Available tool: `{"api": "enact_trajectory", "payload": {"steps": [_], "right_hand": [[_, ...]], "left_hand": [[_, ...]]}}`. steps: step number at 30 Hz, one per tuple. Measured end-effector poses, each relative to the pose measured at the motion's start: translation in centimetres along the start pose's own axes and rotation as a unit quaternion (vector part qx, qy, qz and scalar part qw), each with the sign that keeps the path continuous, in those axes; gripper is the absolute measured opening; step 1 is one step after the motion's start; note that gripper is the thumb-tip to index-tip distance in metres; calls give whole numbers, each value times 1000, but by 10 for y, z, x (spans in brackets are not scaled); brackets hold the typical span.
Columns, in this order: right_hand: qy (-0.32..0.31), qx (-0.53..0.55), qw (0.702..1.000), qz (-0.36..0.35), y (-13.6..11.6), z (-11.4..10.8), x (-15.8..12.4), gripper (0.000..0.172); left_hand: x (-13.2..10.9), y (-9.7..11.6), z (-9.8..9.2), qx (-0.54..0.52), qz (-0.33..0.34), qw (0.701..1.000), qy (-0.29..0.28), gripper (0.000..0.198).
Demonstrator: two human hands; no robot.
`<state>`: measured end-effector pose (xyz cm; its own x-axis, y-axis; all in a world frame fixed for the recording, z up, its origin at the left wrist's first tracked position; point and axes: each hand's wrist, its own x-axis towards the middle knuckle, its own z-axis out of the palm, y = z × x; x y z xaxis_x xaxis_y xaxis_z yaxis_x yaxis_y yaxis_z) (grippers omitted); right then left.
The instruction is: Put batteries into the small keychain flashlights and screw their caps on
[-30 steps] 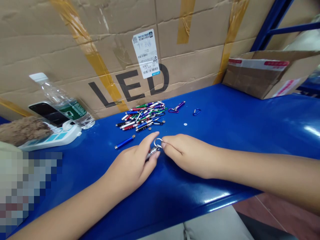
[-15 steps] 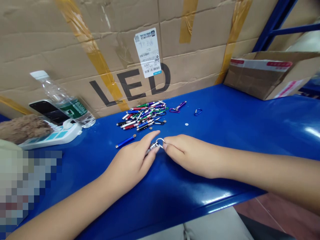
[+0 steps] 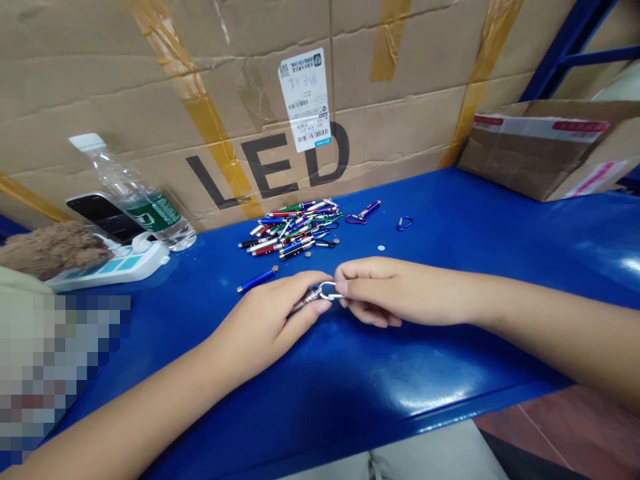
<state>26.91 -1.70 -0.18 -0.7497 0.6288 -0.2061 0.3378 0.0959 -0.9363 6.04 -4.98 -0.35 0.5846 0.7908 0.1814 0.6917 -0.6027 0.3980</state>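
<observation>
My left hand (image 3: 265, 320) is closed round a small silver keychain flashlight (image 3: 306, 300) lying low over the blue table (image 3: 450, 267). My right hand (image 3: 380, 290) pinches the silver carabiner clip (image 3: 330, 291) at the flashlight's end. Both hands meet near the table's middle. Behind them lies a pile of small coloured flashlights (image 3: 293, 230). A single blue flashlight (image 3: 257, 280) rests just left of my left hand.
A purple flashlight with clip (image 3: 365, 213), a blue carabiner (image 3: 405, 223) and a small silver disc (image 3: 381, 248) lie behind my right hand. A water bottle (image 3: 135, 200), a phone (image 3: 103, 217) and a white power strip (image 3: 110, 263) sit at left. Cardboard boxes (image 3: 545, 147) line the back.
My right hand has turned palm-inward and lifted slightly, still pinching the clip. The left hand keeps its hold. The view has shifted a little.
</observation>
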Motion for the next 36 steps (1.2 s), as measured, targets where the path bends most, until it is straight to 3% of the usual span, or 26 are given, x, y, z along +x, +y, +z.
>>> {"api": "enact_trajectory", "payload": {"steps": [7,14,16,19,24,28,32,36], "right_hand": [[0,19,1000,-23,3,0,-2,31],[-3,-7,1000,-24,4,1,-1,34],[18,-26,999,-18,2,2,-1,34],[104,-87,991,-15,0,0,0,30],[211,-161,963,-40,4,-17,3,31],[237,-238,940,-56,8,-32,2,27],[244,-337,907,-63,10,-44,-1,23],[270,-376,884,-66,13,-59,-4,24]], "left_hand": [[0,0,3,-109,-49,993,26,26],[2,1,5,-133,-94,986,26,24],[2,-3,4,-110,-87,990,23,27],[2,-17,0,-36,-89,995,36,33],[14,-48,-15,100,-115,986,68,39],[43,-71,-29,178,-89,978,68,38],[77,-93,-38,237,-46,970,33,34],[90,-102,-37,264,-61,962,37,33]]}}
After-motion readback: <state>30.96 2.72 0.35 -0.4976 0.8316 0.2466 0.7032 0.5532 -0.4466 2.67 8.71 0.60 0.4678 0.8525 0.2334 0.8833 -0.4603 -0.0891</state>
